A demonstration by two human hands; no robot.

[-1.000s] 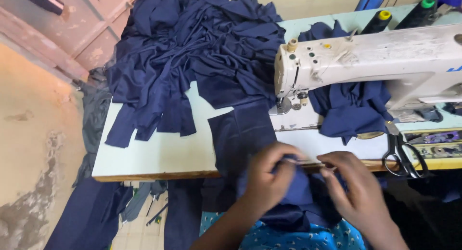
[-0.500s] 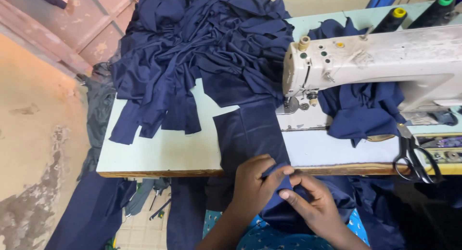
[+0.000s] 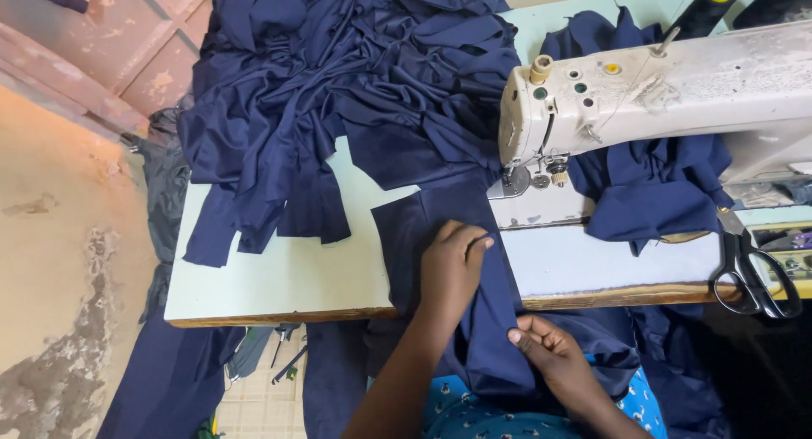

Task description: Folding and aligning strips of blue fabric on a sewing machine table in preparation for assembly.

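Note:
A navy blue fabric piece [image 3: 423,227] lies over the front edge of the sewing table [image 3: 288,278] and hangs into my lap. My left hand [image 3: 452,266] rests on it at the table edge, fingers curled over a fold. Lower down, below the table edge, my right hand [image 3: 550,354] pinches the hanging part of the same piece. The white sewing machine [image 3: 668,88] stands just right of my left hand, its needle area [image 3: 524,181] close to the fabric's far corner.
A large heap of navy fabric pieces [image 3: 338,92] covers the table's back left. More navy cloth [image 3: 651,185] lies under the machine arm. Black scissors [image 3: 748,270] rest at the right front edge. Thread cones [image 3: 706,8] stand behind the machine. Cloth hangs to the floor at left.
My left hand has moved up from my lap onto the table, pushing the fabric toward the machine. My right hand has dropped lower on the hanging part. The view has shifted closer.

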